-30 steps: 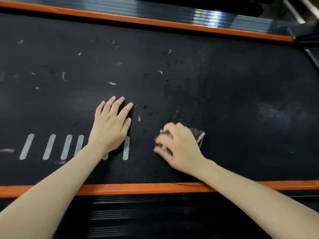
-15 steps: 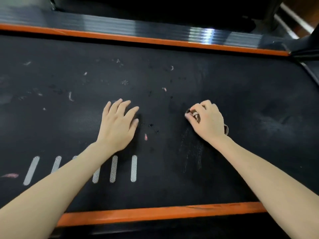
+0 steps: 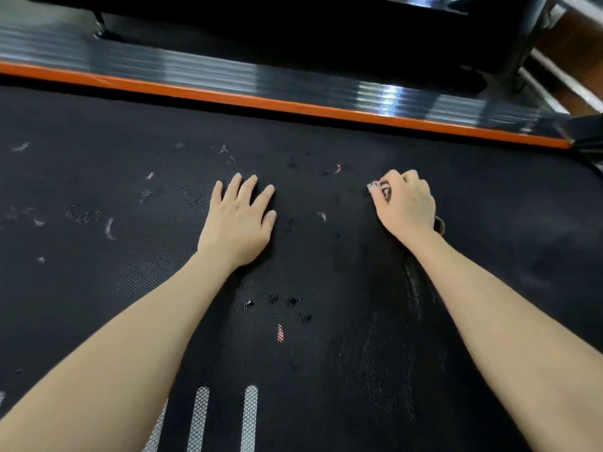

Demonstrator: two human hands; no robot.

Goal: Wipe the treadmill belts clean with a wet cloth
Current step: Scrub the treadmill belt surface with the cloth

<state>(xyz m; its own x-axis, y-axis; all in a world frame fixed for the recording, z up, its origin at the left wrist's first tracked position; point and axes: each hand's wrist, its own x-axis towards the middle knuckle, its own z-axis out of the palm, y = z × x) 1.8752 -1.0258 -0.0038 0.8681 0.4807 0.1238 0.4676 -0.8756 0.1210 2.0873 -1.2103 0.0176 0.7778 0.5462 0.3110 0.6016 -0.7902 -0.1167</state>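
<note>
Head view: looking down along both bare forearms onto the treadmill.
Belt (image 3: pixel 98 305): black, fine-meshed, filling most of the view; both hands lie on it, well apart from each other.
Left hand (image 3: pixel 239 223): flat on the belt, palm down, fingers straight and slightly spread; it holds nothing.
Right hand (image 3: pixel 406 203): knuckles up, fingers curled tight over the cloth and pressing it to the belt.
Cloth (image 3: pixel 380 187): bunched under the right hand, right of centre on the belt; a pale, patterned bit pokes out at the fingertips, a darker corner shows by the wrist; most of it is hidden.
Streak (image 3: pixel 412 288): a faint scuffed line on the belt, partly hidden under the right forearm; wet or dry, I cannot tell.
Specks (image 3: pixel 280 332): pink and whitish flecks and small dark blotches scattered over the belt, thickest to the left and between the arms.
Stripes (image 3: pixel 249 415): white bars printed on the belt, at the near edge between the arms.
Trim (image 3: pixel 293 106): orange strip along the belt's far edge.
Rail (image 3: pixel 228 73): dark, ribbed, glossy, just beyond the trim; light glints on it.
</note>
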